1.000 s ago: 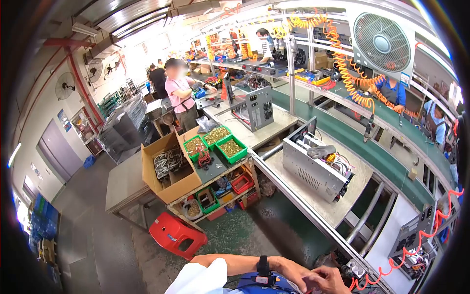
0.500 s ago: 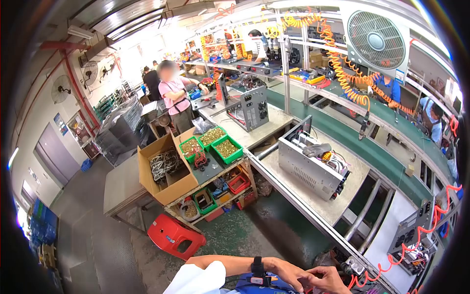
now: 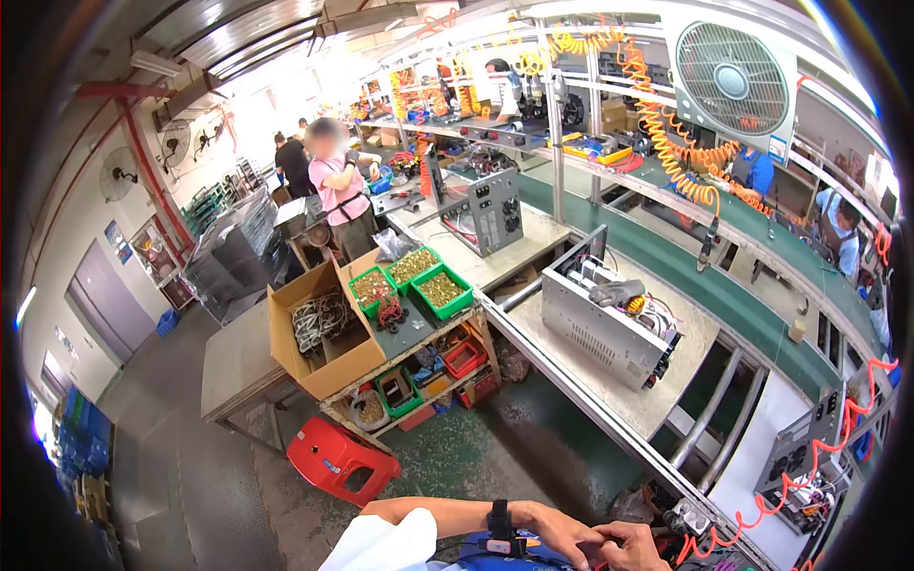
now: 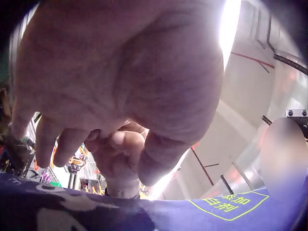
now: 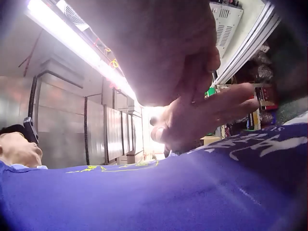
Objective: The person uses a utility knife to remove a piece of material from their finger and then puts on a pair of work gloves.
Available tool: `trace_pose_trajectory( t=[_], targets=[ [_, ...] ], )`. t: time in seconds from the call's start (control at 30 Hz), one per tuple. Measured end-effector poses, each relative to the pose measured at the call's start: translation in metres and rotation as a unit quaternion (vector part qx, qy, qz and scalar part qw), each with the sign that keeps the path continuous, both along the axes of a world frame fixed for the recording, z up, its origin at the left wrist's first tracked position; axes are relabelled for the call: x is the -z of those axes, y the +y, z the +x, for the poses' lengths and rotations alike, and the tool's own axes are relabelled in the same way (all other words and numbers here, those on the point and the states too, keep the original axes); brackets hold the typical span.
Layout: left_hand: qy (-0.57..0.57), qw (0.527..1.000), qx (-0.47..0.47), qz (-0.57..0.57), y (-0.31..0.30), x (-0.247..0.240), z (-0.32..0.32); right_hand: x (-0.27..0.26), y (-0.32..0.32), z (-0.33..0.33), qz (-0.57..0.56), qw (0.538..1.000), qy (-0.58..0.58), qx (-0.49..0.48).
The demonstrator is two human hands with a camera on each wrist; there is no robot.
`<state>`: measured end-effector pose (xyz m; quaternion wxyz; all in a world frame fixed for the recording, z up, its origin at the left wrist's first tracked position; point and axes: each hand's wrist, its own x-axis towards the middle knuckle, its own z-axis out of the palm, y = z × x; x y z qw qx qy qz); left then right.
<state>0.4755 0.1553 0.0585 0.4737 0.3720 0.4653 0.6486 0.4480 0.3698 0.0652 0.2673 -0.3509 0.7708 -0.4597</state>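
Observation:
My left hand (image 3: 560,533) and right hand (image 3: 631,547) meet in front of my body at the bottom of the head view. In the left wrist view, the left palm (image 4: 125,72) fills the upper part, its fingers loosely extended, with the right hand (image 4: 118,161) behind it. The right wrist view has the right hand (image 5: 163,48) dark and close to the lens; past it, the left hand's fingers (image 5: 226,103) reach out nearly straight. No object shows between the hands, which overlap at the fingers. Below them is a blue garment (image 5: 159,197) with printed lettering.
Ahead right, a grey metal unit (image 3: 605,333) with a glove (image 3: 617,292) on it stands on the roller line. Green bins of small parts (image 3: 444,290) and a cardboard box (image 3: 324,328) top a bench. A red stool (image 3: 343,462) stands on the floor; a red coiled hose (image 3: 790,490) hangs right.
The head view has shifted slightly, then settled. My hands stay together in front of my body, fingers moving a little. The person in pink has raised an arm.

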Motion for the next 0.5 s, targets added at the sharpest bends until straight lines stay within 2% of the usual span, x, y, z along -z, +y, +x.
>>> trace_pose_trajectory(
  t=[0.1,0.2,0.3,0.4,0.5],
  targets=[
    [0.010,0.996,-0.047,-0.080,-0.005,-0.014,0.006,-0.016,-0.008,0.003,0.017,0.999,-0.025,0.010],
    [0.036,0.998,-0.015,-0.047,-0.003,-0.012,0.001,-0.001,-0.003,-0.001,0.004,1.000,0.020,-0.010],
    [0.046,0.999,0.006,0.016,0.001,-0.001,-0.001,-0.002,0.000,0.001,0.003,1.000,0.010,-0.013],
    [0.067,0.990,-0.051,-0.113,-0.007,-0.022,0.004,-0.009,-0.007,0.001,0.036,0.999,0.001,-0.005],
    [0.056,0.996,-0.013,-0.069,-0.005,-0.006,0.000,0.002,-0.001,0.001,-0.005,0.999,0.029,-0.011]
  ],
)
